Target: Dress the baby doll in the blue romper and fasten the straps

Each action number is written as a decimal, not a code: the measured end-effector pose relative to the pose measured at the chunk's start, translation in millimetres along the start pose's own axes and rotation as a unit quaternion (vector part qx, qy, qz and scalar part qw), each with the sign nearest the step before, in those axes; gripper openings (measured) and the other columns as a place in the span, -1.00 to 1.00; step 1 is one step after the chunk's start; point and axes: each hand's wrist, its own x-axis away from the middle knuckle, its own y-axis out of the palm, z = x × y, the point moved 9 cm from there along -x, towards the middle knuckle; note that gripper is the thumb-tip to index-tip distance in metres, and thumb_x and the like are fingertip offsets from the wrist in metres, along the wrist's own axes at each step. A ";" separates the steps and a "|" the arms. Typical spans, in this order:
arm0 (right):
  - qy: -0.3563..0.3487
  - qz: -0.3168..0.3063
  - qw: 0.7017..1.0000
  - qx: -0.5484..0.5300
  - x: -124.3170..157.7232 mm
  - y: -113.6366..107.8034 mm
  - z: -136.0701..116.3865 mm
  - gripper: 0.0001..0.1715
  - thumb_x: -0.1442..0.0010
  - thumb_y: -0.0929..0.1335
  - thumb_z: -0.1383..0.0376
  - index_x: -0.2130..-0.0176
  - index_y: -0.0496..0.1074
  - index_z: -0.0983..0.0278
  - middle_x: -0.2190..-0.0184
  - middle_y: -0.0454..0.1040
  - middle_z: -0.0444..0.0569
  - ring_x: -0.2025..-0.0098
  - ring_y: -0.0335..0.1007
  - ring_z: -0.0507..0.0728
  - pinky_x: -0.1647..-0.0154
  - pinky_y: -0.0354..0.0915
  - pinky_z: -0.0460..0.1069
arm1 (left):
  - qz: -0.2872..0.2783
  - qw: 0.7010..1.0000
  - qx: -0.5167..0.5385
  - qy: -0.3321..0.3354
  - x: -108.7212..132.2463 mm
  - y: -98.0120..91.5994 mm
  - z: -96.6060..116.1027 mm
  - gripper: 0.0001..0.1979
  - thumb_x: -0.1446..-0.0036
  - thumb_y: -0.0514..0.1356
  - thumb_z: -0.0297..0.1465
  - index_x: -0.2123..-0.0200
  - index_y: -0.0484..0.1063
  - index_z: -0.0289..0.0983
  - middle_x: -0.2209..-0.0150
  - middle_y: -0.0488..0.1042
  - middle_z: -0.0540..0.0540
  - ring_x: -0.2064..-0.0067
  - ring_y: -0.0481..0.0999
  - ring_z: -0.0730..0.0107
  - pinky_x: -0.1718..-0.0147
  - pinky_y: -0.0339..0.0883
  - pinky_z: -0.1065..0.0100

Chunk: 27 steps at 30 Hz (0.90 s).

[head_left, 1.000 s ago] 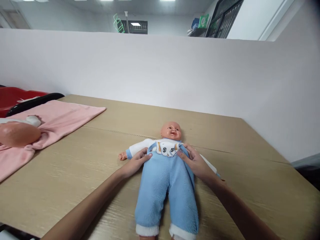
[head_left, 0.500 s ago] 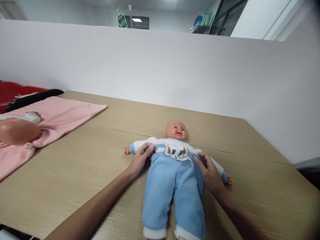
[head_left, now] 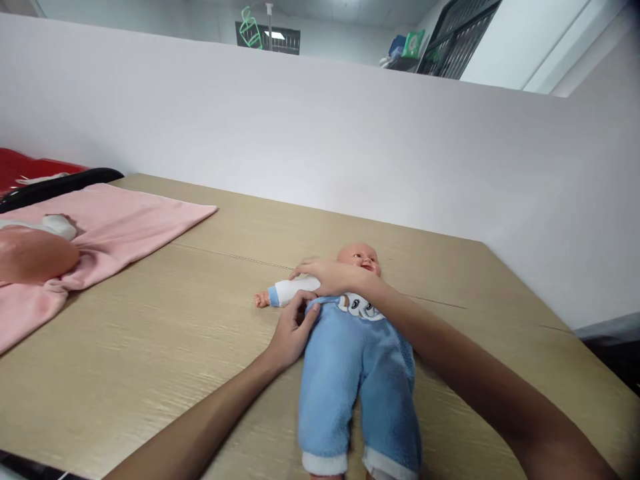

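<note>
A baby doll (head_left: 360, 255) lies on its back on the table, dressed in a white top with blue cuffs and fuzzy blue trousers (head_left: 333, 367) with an animal face at the waist. My left hand (head_left: 295, 327) is closed at the trousers' waist edge, thumb and fingers pinching the cloth on the left side. Across the doll's chest reaches my right hand (head_left: 327, 275), its fingers curved over the shoulder by the white sleeve (head_left: 295, 290). My right hand and forearm cover much of the chest, the animal face's right side and the other doll arm.
A pink blanket (head_left: 135, 213) spreads over the left of the wooden table (head_left: 200, 333). On it lies another doll (head_left: 37, 255), partly out of frame. Behind it is a red tub with a black rim (head_left: 65, 183). A white partition (head_left: 310, 133) stands along the back.
My right hand has left the trousers' right side and crossed over the chest to the doll's left-hand shoulder in view. My left hand stays at the waist. The view has tilted slightly.
</note>
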 end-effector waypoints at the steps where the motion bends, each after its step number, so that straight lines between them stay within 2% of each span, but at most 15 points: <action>1: -0.009 -0.034 0.999 -0.004 -10.4 8.3 3.9 -0.60 -0.12 0.51 0.46 0.03 0.60 0.22 -0.05 0.63 0.12 -0.08 0.54 0.31 -0.10 0.42 0.14 | 0.004 1.000 -0.010 0.002 0.6 -1.0 1.5 -0.71 -0.49 0.16 -0.08 0.07 0.42 -0.19 0.26 0.38 0.02 0.21 0.35 0.29 0.17 0.23 0.30; 3: -0.013 -0.056 0.998 -0.016 -23.0 19.2 9.7 -0.62 -0.07 0.51 0.48 0.09 0.62 0.22 0.10 0.65 0.07 0.11 0.56 0.25 0.07 0.42 0.09 | 0.010 1.000 -0.019 0.010 0.7 -2.3 5.0 -0.70 -0.49 0.14 -0.08 0.05 0.45 -0.19 0.21 0.45 -0.02 0.15 0.41 0.24 0.12 0.27 0.28; 5: -0.017 -0.043 0.998 -0.031 -25.7 22.9 11.0 -0.70 -0.08 0.50 0.43 0.14 0.61 0.23 0.19 0.63 0.03 0.23 0.50 0.21 0.16 0.39 0.06 | 0.008 0.999 -0.023 0.023 0.6 -2.1 8.7 -0.69 -0.50 0.14 -0.09 0.04 0.47 -0.20 0.17 0.51 -0.06 0.12 0.45 0.21 0.07 0.30 0.26; 8: -0.023 0.008 0.997 -0.080 -16.0 15.5 10.6 -0.74 -0.16 0.44 0.32 0.10 0.58 0.23 0.15 0.59 0.02 0.16 0.48 0.21 0.09 0.39 0.07 | -0.002 0.998 -0.046 0.034 1.8 -0.9 10.5 -0.69 -0.51 0.12 -0.11 0.04 0.49 -0.21 0.15 0.55 -0.08 0.10 0.49 0.19 0.05 0.33 0.24; 11: -0.014 0.072 0.986 -0.147 3.2 -1.6 17.1 -0.58 -0.14 0.32 0.38 0.02 0.54 0.20 0.07 0.58 -0.02 0.06 0.48 0.19 0.02 0.39 0.05 | -0.031 0.994 -0.090 0.044 4.5 2.4 10.1 -0.70 -0.53 0.11 -0.14 0.00 0.50 -0.21 0.12 0.58 -0.12 0.08 0.53 0.16 0.01 0.34 0.19; 14: 0.001 0.114 0.973 -0.198 23.5 -16.5 27.7 -0.52 -0.10 0.27 0.38 0.01 0.51 0.17 0.09 0.58 -0.04 0.05 0.49 0.20 0.00 0.41 0.07 | -0.050 0.988 -0.097 0.108 9.6 3.1 19.6 -0.76 -0.53 0.13 -0.23 -0.04 0.52 -0.19 0.01 0.58 -0.18 -0.07 0.53 0.09 -0.12 0.34 0.14; 18: -0.013 0.147 0.964 -0.220 38.8 -29.4 31.5 -0.62 -0.08 0.33 0.38 0.09 0.54 0.18 0.05 0.58 -0.02 -0.04 0.51 0.23 -0.14 0.38 0.13 | 0.024 0.963 -0.086 0.255 25.7 -11.7 46.3 -0.83 -0.50 0.17 -0.35 -0.06 0.53 -0.09 -0.04 0.48 -0.16 -0.09 0.50 0.14 -0.14 0.36 0.12; 20: -0.025 0.153 0.966 -0.205 39.4 -31.5 28.2 -0.60 -0.07 0.33 0.43 0.10 0.57 0.20 0.04 0.58 0.00 -0.05 0.51 0.23 -0.16 0.37 0.14 | 0.061 0.953 -0.073 0.287 31.4 -16.9 53.6 -0.84 -0.51 0.16 -0.32 -0.04 0.52 -0.07 -0.07 0.45 -0.17 -0.14 0.48 0.12 -0.19 0.34 0.06; 22: -0.034 0.143 0.972 -0.181 37.5 -29.5 21.6 -0.55 -0.06 0.32 0.48 0.08 0.59 0.22 0.03 0.58 0.02 -0.08 0.51 0.24 -0.19 0.36 0.15 | 0.092 0.970 -0.026 0.225 24.1 -22.8 45.7 -0.84 -0.52 0.13 -0.22 0.01 0.48 -0.10 -0.06 0.45 -0.18 -0.14 0.48 0.10 -0.20 0.35 0.04; 24: -0.040 0.136 0.978 -0.156 38.2 -26.7 11.6 -0.48 -0.07 0.32 0.51 0.02 0.61 0.23 -0.02 0.59 0.05 -0.14 0.49 0.25 -0.24 0.34 0.16 | 0.125 0.986 0.043 0.101 10.5 -29.7 23.6 -0.75 -0.50 0.14 -0.09 0.07 0.44 -0.13 0.07 0.48 -0.13 -0.01 0.51 0.16 -0.07 0.41 0.14; 26: -0.015 0.165 0.978 -0.127 47.0 -28.4 3.7 -0.48 -0.17 0.34 0.47 -0.08 0.58 0.22 -0.13 0.57 0.09 -0.24 0.45 0.28 -0.34 0.28 0.21 | 0.136 0.986 0.099 -0.001 -1.4 -33.3 1.9 -0.68 -0.43 0.22 -0.01 0.12 0.43 -0.15 0.19 0.47 -0.05 0.13 0.49 0.25 0.07 0.41 0.26; 27: 0.015 0.194 0.974 -0.113 55.4 -30.4 1.7 -0.52 -0.25 0.35 0.41 -0.13 0.56 0.21 -0.17 0.56 0.11 -0.27 0.42 0.30 -0.38 0.24 0.24 | 0.130 0.984 0.114 -0.030 -6.8 -34.1 -5.7 -0.65 -0.39 0.26 0.00 0.14 0.44 -0.16 0.23 0.47 -0.02 0.16 0.47 0.28 0.10 0.40 0.29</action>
